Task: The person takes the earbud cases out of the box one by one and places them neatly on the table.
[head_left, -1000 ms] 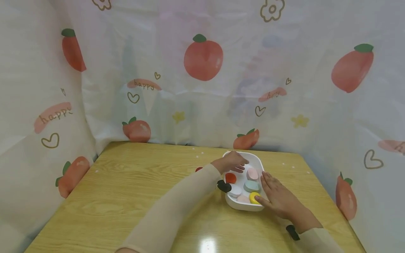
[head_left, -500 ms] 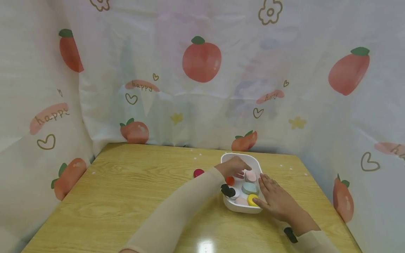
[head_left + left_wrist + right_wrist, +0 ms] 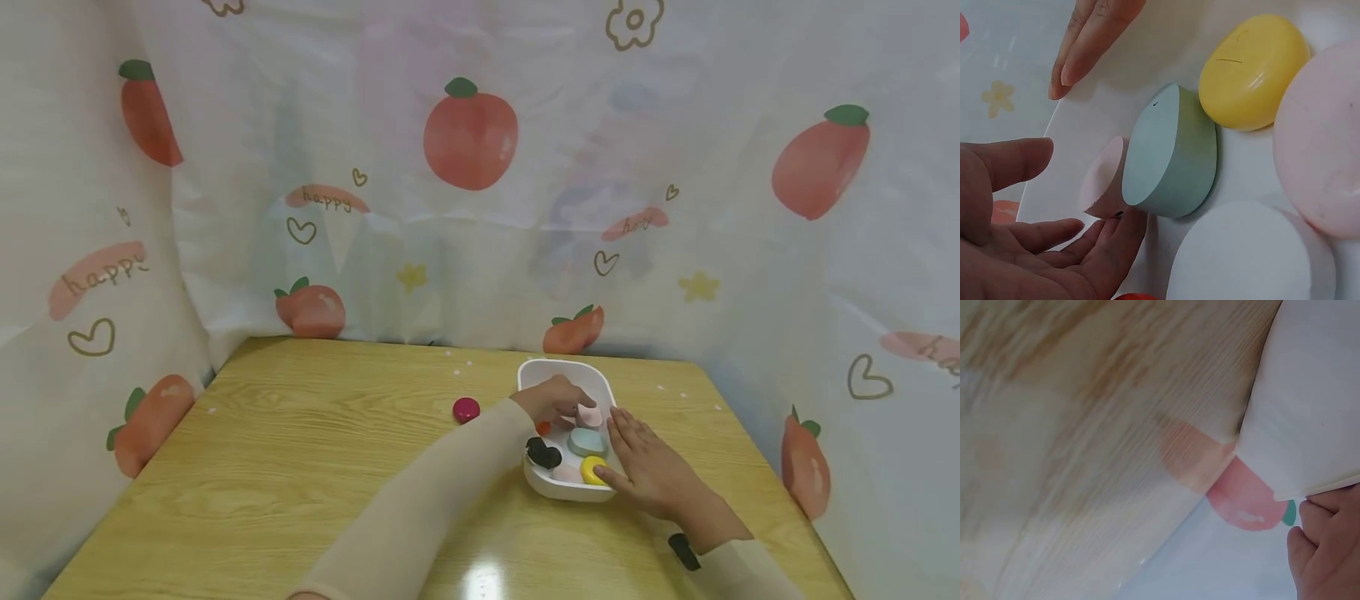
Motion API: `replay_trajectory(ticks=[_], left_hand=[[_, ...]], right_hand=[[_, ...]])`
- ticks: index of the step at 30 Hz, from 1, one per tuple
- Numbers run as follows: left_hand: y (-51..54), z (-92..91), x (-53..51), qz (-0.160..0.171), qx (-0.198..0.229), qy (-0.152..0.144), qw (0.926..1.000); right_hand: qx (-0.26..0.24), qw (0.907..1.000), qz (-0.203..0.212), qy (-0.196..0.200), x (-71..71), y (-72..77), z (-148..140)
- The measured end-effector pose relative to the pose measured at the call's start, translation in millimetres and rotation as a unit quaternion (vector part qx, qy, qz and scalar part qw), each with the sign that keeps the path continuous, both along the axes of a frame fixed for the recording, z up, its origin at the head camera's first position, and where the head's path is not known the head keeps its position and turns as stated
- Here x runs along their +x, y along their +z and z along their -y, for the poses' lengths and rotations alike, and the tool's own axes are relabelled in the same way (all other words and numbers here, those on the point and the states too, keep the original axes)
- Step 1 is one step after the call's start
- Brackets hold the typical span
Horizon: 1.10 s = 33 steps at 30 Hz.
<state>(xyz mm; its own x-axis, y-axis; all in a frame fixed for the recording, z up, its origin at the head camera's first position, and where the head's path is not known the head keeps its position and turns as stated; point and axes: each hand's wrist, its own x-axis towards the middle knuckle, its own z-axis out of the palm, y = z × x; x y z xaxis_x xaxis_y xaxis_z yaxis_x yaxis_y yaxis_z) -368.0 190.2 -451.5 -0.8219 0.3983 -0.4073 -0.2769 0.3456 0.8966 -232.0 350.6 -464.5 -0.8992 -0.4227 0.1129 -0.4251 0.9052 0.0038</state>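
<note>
In the head view my left hand (image 3: 557,397) reaches into a white tray (image 3: 558,367) beside a pale pink piece (image 3: 590,416). The left wrist view has that hand (image 3: 1041,244) with its thumb apart from its fingers; the fingertips touch the underside of the pink piece (image 3: 1105,181), next to a blue-green piece (image 3: 1160,150). Straight fingers of my right hand (image 3: 656,471) rest along the tray's right rim, its thumb by a yellow piece (image 3: 593,470). The right wrist view catches only part of this hand (image 3: 1329,547) at the tray's outer side (image 3: 1310,400).
A dark red round piece (image 3: 467,409) lies on the wooden table (image 3: 300,433), left of the tray. Inside the tray are also an orange-red piece (image 3: 543,427), a larger pink piece (image 3: 1322,137) and a white piece (image 3: 1247,256). A printed curtain (image 3: 480,250) hangs behind the table.
My left hand has moved down and nearer to the pale pink piece. The dark red piece has come into fuller view beside the left forearm. The right hand stays at the rim.
</note>
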Motion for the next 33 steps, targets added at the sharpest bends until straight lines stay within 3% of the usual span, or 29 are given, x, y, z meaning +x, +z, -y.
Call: replay_trajectory(ticks=[6, 10, 14, 22, 33], left_hand=[[-2.8, -7.7, 2.6, 0.024, 0.035, 0.044, 0.9981], [-4.0, -13.8, 2.8, 0.018, 0.040, 0.066, 0.9969], [-4.3, -15.9, 1.4, 0.008, 0.021, 0.062, 0.9979], [-11.8, -15.2, 4.7, 0.013, 0.058, 0.061, 0.9964], [-14.1, -15.3, 4.7, 0.009, 0.058, 0.048, 0.9972]], right_hand=[[-0.002, 1.0000, 0.000, 0.001, 0.4, -0.1, 0], [-0.006, 1.0000, -0.002, 0.001, 0.1, 0.1, 0], [-0.011, 0.9999, -0.003, 0.000, -0.4, 0.1, 1], [-0.021, 0.9998, -0.002, 0.005, 0.4, -2.6, 1], [-0.016, 0.9997, -0.013, 0.009, -0.3, -3.2, 0]])
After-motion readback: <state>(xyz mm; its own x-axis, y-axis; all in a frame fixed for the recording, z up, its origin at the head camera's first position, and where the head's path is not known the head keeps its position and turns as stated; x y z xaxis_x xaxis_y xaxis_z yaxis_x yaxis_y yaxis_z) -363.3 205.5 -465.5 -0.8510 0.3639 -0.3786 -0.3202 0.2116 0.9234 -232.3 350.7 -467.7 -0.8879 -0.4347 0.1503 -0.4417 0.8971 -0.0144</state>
